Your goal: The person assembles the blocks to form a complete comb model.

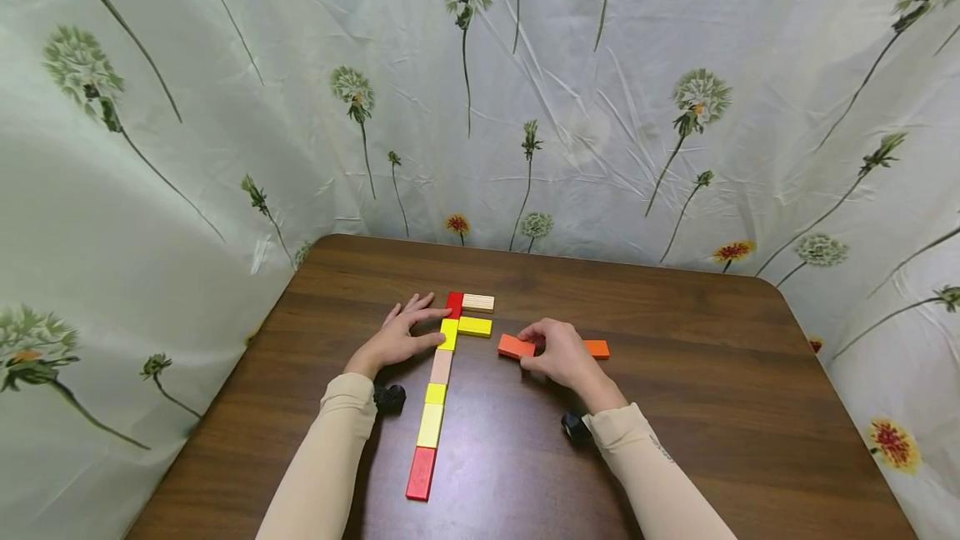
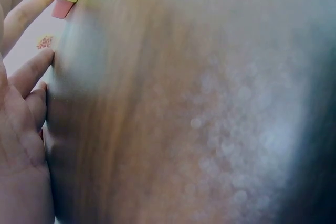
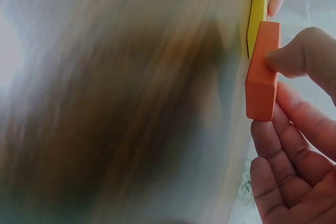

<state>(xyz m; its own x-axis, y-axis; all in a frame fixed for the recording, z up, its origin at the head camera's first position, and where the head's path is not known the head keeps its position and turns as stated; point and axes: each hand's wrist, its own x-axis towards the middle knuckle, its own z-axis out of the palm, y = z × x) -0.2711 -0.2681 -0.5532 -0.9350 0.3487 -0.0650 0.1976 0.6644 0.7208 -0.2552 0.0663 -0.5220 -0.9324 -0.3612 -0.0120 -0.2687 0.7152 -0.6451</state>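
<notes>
Between thumb and fingers my right hand (image 1: 562, 354) pinches an orange block (image 1: 514, 347), clearly seen in the right wrist view too (image 3: 262, 61). Another orange block (image 1: 597, 349) lies just right of that hand. My left hand (image 1: 401, 340) is spread beside the top of a line of blocks. Its forefinger reaches the red block (image 1: 454, 303) and its thumb the yellow block (image 1: 448, 332). From there a pink block (image 1: 441, 367), a small yellow one (image 1: 436, 393), a pale yellow one (image 1: 430, 425) and a red one (image 1: 422, 473) run toward me.
A light wood-grain block (image 1: 478, 303) and a yellow block (image 1: 475, 327) stick out rightward from the line's top. All lie on a brown wooden table (image 1: 690, 407). Behind its far edge hangs a flowered curtain (image 1: 585, 107).
</notes>
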